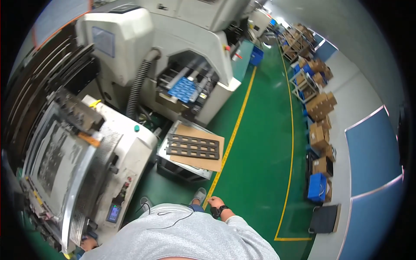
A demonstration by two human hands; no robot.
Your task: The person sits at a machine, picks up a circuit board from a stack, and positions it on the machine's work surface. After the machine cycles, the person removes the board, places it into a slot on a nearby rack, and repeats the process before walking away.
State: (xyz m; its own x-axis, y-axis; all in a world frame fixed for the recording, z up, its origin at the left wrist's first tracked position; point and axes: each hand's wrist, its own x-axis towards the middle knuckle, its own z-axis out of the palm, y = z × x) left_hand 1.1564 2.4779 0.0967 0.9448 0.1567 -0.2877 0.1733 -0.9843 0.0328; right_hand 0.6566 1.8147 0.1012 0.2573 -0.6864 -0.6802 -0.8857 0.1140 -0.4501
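Observation:
My right hand [216,202] is beside my body above the green floor, its fingers curled in with nothing visible in them. A black watch [223,209] is on that wrist. At the lower left, my left hand [89,244] is at the near edge of a white machine [143,138] with a metal-framed screen [54,160]; its fingers are too hidden to read. Ahead of me, a dark slotted tray [193,146] with several openings lies on a cardboard sheet [199,164], on top of a metal-sided cart [184,172].
A larger white machine [190,39] stands ahead, with blue panels [182,89] in its opening. A ribbed grey hose [138,86] hangs beside it. A yellow floor line [239,119] runs along the aisle. Cardboard boxes [320,106] and a blue bin [317,187] line the right wall.

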